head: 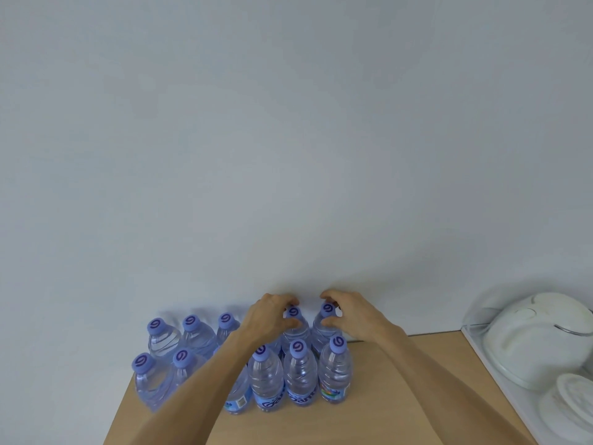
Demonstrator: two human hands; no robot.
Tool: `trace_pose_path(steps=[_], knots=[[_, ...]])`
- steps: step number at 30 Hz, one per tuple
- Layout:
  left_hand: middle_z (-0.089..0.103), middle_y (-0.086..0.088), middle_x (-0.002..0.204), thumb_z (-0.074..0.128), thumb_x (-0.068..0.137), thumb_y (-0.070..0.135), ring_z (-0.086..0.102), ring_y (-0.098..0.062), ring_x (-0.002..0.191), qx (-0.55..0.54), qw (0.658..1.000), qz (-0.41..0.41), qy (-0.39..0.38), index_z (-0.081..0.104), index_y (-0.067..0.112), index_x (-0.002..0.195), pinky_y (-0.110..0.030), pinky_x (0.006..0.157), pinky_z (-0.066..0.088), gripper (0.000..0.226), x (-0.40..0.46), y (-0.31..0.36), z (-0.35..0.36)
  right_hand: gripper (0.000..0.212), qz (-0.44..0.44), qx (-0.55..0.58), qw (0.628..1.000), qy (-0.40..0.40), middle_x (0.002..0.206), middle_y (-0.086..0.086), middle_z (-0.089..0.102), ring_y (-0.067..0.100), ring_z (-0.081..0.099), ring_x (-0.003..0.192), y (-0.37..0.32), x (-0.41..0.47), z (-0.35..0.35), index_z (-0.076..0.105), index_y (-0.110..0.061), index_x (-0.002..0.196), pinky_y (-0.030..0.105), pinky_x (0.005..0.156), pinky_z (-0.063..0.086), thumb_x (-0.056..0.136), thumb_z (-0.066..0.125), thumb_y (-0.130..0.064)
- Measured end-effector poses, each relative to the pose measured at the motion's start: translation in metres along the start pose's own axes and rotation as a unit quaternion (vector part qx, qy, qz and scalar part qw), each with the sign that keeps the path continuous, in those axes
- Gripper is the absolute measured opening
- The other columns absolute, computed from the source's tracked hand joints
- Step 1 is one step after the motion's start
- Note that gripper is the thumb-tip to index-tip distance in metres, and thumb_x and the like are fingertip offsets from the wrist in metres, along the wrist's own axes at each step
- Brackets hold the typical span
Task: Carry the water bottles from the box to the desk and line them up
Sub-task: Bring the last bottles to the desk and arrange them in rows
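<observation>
Hands (321, 316) round ribbed plastic bottles (309, 329)

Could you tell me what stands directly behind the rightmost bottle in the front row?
Behind the front right bottle stands a back-row bottle, its neck pinched by the right hand against the wall. Its lower body is covered.

A purple swirl mark resembling the numeral 9 is printed on the lilac caps (298, 347) of the water bottles (300, 374). On the blue labels (267, 404) of the front-row bottles, white lettering is partly seen and can be read only in fragments, roughly "Gan"; the full brand name cannot be made out. A small square code is noted on the label of the bottle (238, 400) partly hidden behind the forearm, but it is too small to be read.
</observation>
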State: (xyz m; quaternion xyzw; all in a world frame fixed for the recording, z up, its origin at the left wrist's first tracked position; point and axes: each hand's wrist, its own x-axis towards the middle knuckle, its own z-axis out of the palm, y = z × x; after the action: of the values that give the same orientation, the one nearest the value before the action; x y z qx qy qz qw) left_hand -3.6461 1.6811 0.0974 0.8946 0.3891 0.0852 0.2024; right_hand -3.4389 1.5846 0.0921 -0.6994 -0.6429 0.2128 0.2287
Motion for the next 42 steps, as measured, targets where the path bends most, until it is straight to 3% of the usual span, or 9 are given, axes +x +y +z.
trace_pose_path(steps=[3, 8, 11, 19, 23, 27, 32, 37, 42], knots=[[0.063, 0.007, 0.122, 0.07, 0.084, 0.037, 0.057, -0.011, 0.111, -0.044, 0.999, 0.022, 0.023, 0.054, 0.024, 0.131, -0.029, 0.093, 0.048, 0.051, -0.011, -0.008, -0.009, 0.04, -0.032, -0.014, 0.997, 0.064, 0.124, -0.004, 0.059, 0.011, 0.054, 0.114, -0.012, 0.002, 0.001, 0.057, -0.019, 0.128, 0.024, 0.096, 0.044, 0.092, 0.065, -0.033], [0.067, 0.004, 0.113, 0.064, 0.092, 0.024, 0.061, -0.009, 0.102, -0.075, 0.991, 0.021, 0.113, 0.066, 0.017, 0.115, -0.014, 0.089, 0.044, 0.024, -0.046, -0.04, -0.039, 0.021, -0.108, -0.025, 0.988, 0.109, 0.114, -0.005, 0.06, 0.011, 0.051, 0.109, -0.047, 0.014, 0.018, 0.063, -0.016, 0.114, 0.023, 0.092, 0.042, 0.097, 0.058, -0.027], [0.068, 0.005, 0.105, 0.062, 0.093, 0.018, 0.059, -0.004, 0.094, -0.088, 0.983, -0.014, 0.16, 0.069, 0.016, 0.109, -0.004, 0.082, 0.039, 0.017, -0.074, -0.065, -0.058, 0.019, -0.149, -0.033, 0.985, 0.084, 0.11, -0.003, 0.061, 0.014, 0.051, 0.107, -0.073, 0.022, 0.04, 0.065, -0.013, 0.111, 0.022, 0.089, 0.042, 0.097, 0.058, -0.024], [0.067, 0.005, 0.099, 0.066, 0.09, 0.014, 0.06, -0.006, 0.086, -0.095, 0.957, -0.11, 0.249, 0.069, 0.016, 0.103, -0.008, 0.075, 0.041, 0.014, -0.155, -0.137, -0.085, 0.033, -0.205, -0.025, 0.977, -0.058, 0.115, 0.002, 0.062, 0.018, 0.054, 0.107, -0.156, 0.036, 0.099, 0.062, -0.014, 0.121, 0.031, 0.093, 0.044, 0.095, 0.06, -0.034], [0.058, 0.009, 0.107, 0.073, 0.084, 0.026, 0.057, -0.004, 0.088, -0.098, 0.964, -0.162, 0.185, 0.063, 0.022, 0.112, -0.009, 0.07, 0.042, 0.03, -0.181, -0.166, -0.081, 0.052, -0.192, -0.052, 0.968, -0.154, 0.133, -0.005, 0.054, 0.016, 0.053, 0.115, -0.186, 0.043, 0.125, 0.049, -0.025, 0.137, 0.036, 0.096, 0.045, 0.091, 0.06, -0.046], [0.058, 0.012, 0.108, 0.073, 0.081, 0.033, 0.058, -0.002, 0.087, -0.097, 0.974, -0.179, 0.101, 0.059, 0.027, 0.115, -0.011, 0.07, 0.043, 0.036, -0.188, -0.18, -0.076, 0.045, -0.186, -0.056, 0.964, -0.18, 0.129, -0.007, 0.054, 0.013, 0.056, 0.102, -0.194, 0.049, 0.145, 0.049, -0.033, 0.137, 0.028, 0.087, 0.044, 0.093, 0.061, -0.039], [0.061, 0.01, 0.104, 0.073, 0.082, 0.028, 0.058, -0.007, 0.083, -0.098, 0.978, -0.151, 0.103, 0.061, 0.026, 0.114, -0.012, 0.07, 0.043, 0.035, -0.187, -0.188, -0.072, 0.038, -0.163, -0.035, 0.973, -0.157, 0.119, -0.016, 0.057, 0.006, 0.056, 0.086, -0.192, 0.052, 0.152, 0.053, -0.042, 0.126, 0.024, 0.079, 0.041, 0.09, 0.066, -0.036], [0.061, 0.011, 0.094, 0.076, 0.078, 0.028, 0.057, -0.003, 0.076, -0.078, 0.984, -0.122, 0.107, 0.064, 0.026, 0.104, -0.014, 0.066, 0.041, 0.029, -0.186, -0.197, -0.07, 0.038, -0.149, -0.033, 0.978, -0.145, 0.118, -0.016, 0.058, 0.011, 0.059, 0.093, -0.194, 0.046, 0.157, 0.053, -0.041, 0.125, 0.036, 0.087, 0.05, 0.089, 0.067, -0.037], [0.057, 0.009, 0.088, 0.076, 0.077, 0.033, 0.057, -0.01, 0.073, -0.05, 0.985, -0.115, 0.117, 0.062, 0.02, 0.1, -0.02, 0.064, 0.041, 0.03, -0.181, -0.201, -0.07, 0.04, -0.133, -0.027, 0.981, -0.135, 0.122, -0.016, 0.058, 0.01, 0.058, 0.095, -0.194, 0.042, 0.158, 0.053, -0.043, 0.127, 0.032, 0.087, 0.049, 0.089, 0.067, -0.04]])
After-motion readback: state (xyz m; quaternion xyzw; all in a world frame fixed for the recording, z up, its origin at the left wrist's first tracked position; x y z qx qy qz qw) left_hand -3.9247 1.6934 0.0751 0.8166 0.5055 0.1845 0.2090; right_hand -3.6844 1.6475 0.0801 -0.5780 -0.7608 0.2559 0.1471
